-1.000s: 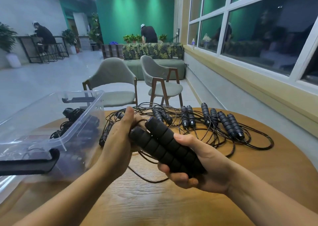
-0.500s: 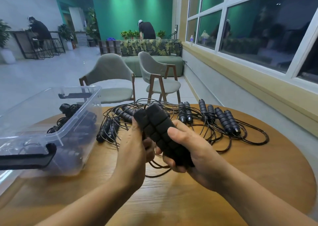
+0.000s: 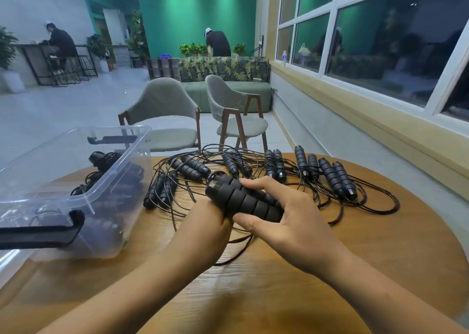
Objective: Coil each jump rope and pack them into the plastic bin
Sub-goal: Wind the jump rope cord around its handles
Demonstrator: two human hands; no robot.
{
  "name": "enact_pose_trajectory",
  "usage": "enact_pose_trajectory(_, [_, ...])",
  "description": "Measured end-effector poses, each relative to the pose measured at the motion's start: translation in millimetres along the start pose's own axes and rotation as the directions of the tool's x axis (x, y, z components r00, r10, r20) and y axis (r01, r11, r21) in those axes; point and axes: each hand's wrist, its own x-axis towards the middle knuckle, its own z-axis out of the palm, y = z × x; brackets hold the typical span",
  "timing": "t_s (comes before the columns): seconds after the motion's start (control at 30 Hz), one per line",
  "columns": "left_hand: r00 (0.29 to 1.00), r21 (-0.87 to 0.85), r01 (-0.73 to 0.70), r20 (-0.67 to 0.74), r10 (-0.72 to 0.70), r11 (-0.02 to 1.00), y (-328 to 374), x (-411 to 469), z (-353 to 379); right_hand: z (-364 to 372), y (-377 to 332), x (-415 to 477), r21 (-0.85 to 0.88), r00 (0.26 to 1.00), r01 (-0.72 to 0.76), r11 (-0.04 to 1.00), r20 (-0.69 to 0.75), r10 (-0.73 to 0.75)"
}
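Right hand (image 3: 286, 222) grasps paired black handles (image 3: 243, 199) over worktop (image 3: 330, 270); left hand (image 3: 208, 224) beneath them, fingers hidden, grip unclear. Loose jump ropes (image 3: 276, 167) behind, plastic bin (image 3: 109, 219) at left.

Black ropes (image 3: 193, 167) with ribbed black handles (image 3: 243, 201) are contrasting with a brown wood-grain table (image 3: 355, 244); a clear bin (image 3: 76, 199) is sporting black latches (image 3: 40, 234), grey-green chairs (image 3: 162, 107) are showing dark brown legs (image 3: 225, 128), and a leaf-print sofa (image 3: 223, 69) is matching a green wall (image 3: 198, 11).
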Motion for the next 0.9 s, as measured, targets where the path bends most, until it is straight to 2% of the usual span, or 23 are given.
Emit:
enact_pose_trajectory(0.07, [0.999,0.148,-0.043,0.023,0.040,0.988,2,-1,-2,-1,4,1,-0.091,0.999,0.032,0.995,-0.030,-0.035])
enact_pose_trajectory(0.13, [0.996,0.218,-0.094,0.018,0.093,0.971,4,-1,-4,-5,7,3,-0.154,0.997,0.052,0.987,-0.051,-0.061])
enact_pose_trajectory(0.3, [0.985,0.101,-0.172,0.000,0.173,0.980,7,2,-14,-18,13,10,-0.228,0.996,0.044,0.973,-0.071,-0.061])
enact_pose_trajectory(0.4, [0.969,0.134,-0.243,-0.007,0.246,0.961,9,1,-18,-28,18,14,-0.303,1.000,-0.014,0.953,-0.024,0.007])
enact_pose_trajectory(0.53, [0.940,0.299,-0.331,0.020,0.341,0.895,11,0,-29,-38,16,17,-0.416,0.977,-0.063,0.907,0.161,0.142])
enact_pose_trajectory(0.63, [0.898,0.314,-0.439,0.132,0.419,0.842,13,1,-40,-40,12,19,-0.409,0.908,-0.081,0.909,0.346,0.237])
enact_pose_trajectory(0.73, [0.884,0.189,-0.460,0.185,0.429,0.868,14,0,-48,-41,10,18,-0.315,0.812,-0.093,0.944,0.525,0.256])
enact_pose_trajectory(0.9, [0.891,-0.073,-0.384,0.233,0.390,0.921,11,-2,-52,-37,-2,14,-0.111,0.673,-0.146,0.983,0.717,0.181])
